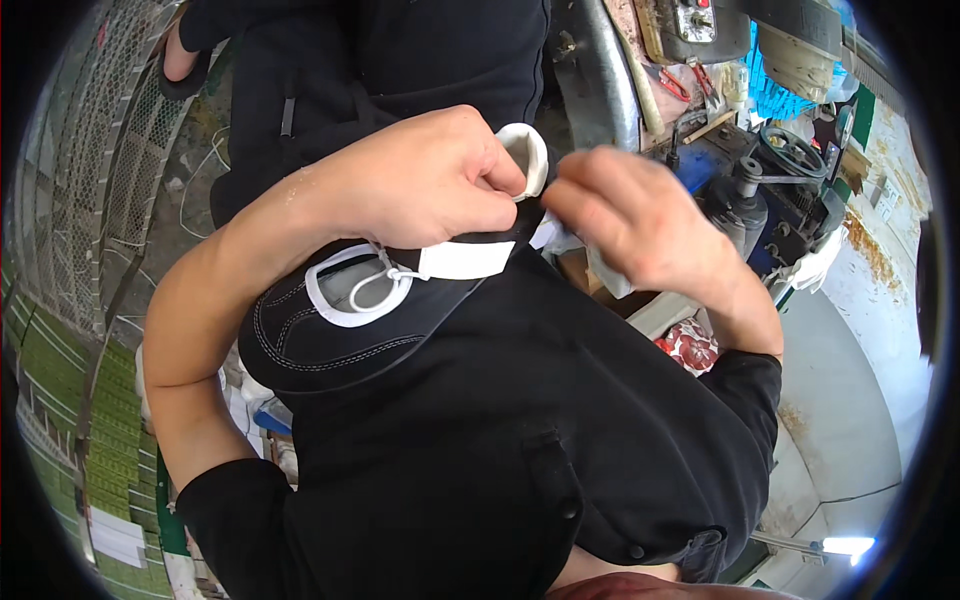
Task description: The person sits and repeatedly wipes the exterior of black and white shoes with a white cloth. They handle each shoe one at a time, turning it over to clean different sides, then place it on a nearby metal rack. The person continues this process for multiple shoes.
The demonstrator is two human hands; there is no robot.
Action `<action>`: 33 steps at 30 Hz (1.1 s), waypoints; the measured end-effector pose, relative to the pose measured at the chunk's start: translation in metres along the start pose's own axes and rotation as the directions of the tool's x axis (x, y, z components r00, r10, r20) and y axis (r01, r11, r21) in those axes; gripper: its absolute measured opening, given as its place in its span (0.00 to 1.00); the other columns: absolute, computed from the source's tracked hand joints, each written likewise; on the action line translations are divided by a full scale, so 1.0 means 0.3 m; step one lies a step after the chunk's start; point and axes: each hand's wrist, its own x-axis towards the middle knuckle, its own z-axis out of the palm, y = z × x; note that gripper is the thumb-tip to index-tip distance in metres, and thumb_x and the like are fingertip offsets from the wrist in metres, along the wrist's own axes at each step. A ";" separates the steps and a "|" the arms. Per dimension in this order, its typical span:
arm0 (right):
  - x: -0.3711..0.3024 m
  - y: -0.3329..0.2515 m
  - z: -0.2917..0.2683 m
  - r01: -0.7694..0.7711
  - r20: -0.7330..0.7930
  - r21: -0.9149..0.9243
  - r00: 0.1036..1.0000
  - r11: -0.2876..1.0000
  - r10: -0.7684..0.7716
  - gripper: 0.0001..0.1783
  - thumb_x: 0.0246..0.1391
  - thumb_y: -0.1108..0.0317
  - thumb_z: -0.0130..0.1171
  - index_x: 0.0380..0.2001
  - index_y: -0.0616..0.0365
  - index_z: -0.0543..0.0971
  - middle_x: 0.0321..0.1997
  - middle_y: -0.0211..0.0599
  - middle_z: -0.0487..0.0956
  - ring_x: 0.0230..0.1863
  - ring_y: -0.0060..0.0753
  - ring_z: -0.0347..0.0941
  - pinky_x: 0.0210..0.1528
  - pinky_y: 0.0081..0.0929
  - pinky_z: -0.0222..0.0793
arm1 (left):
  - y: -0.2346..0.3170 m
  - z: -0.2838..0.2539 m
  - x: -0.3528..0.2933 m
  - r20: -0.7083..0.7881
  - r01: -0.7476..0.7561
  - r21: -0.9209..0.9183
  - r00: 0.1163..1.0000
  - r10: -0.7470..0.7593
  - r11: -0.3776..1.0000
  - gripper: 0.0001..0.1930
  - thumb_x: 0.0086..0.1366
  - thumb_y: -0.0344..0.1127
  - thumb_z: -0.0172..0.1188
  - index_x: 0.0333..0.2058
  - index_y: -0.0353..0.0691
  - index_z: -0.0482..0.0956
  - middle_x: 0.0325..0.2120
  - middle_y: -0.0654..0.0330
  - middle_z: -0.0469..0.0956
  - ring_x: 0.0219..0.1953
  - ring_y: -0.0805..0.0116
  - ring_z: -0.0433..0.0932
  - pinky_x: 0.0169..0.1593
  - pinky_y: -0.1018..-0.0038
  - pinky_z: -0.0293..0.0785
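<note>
A black shoe (pixel 345 345) with pale stitching and white lining lies across my lap, its toe toward the lower left. My left hand (pixel 450 185) is closed on the shoe's upper near the heel end, thumb and fingers pinched together. The white-lined heel opening (pixel 537 165) shows just beyond those fingers. A white cord (pixel 375 280) loops over the tongue area, and a blank white strip (pixel 465 260) lies along the shoe's side below my left hand. To the right of the heel, my right hand (pixel 645 220) hangs with bent fingers, smeared by motion; its fingertips are hard to make out.
At the upper right, a cluttered bench carries red-handled tools (pixel 675 85), a black handwheel (pixel 785 150) and other machine parts. Wire mesh (pixel 110 130) stands on the left above green slatted material (pixel 115 430). A red-and-white patterned item (pixel 690 347) sits by my right forearm.
</note>
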 end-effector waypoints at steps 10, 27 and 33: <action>0.014 -0.021 0.038 0.079 -0.031 -0.016 0.996 0.997 -0.080 0.18 0.43 0.71 0.60 0.40 0.67 0.76 0.34 0.40 0.70 0.32 0.39 0.73 0.35 0.33 0.74 | -0.010 0.028 0.004 -0.006 0.050 -0.174 0.999 -0.052 0.983 0.07 0.61 0.23 0.55 0.27 0.29 0.81 0.15 0.74 0.68 0.19 0.88 0.61 0.21 0.81 0.57; 0.016 -0.031 0.038 0.014 -0.055 -0.218 0.998 0.976 -0.027 0.17 0.41 0.69 0.62 0.38 0.63 0.76 0.33 0.36 0.69 0.32 0.35 0.72 0.34 0.27 0.73 | 0.005 0.023 -0.002 -0.100 0.095 -0.066 0.990 -0.102 0.993 0.07 0.63 0.25 0.58 0.30 0.28 0.82 0.16 0.74 0.70 0.20 0.89 0.63 0.22 0.82 0.59; -0.032 0.075 -0.045 -0.206 -0.148 -0.176 0.972 0.963 0.181 0.19 0.40 0.76 0.64 0.40 0.61 0.77 0.39 0.40 0.73 0.35 0.44 0.76 0.33 0.34 0.74 | 0.021 0.021 -0.031 -0.074 0.080 -0.138 0.993 -0.091 0.987 0.12 0.65 0.25 0.57 0.20 0.35 0.72 0.16 0.78 0.62 0.20 0.90 0.56 0.22 0.80 0.51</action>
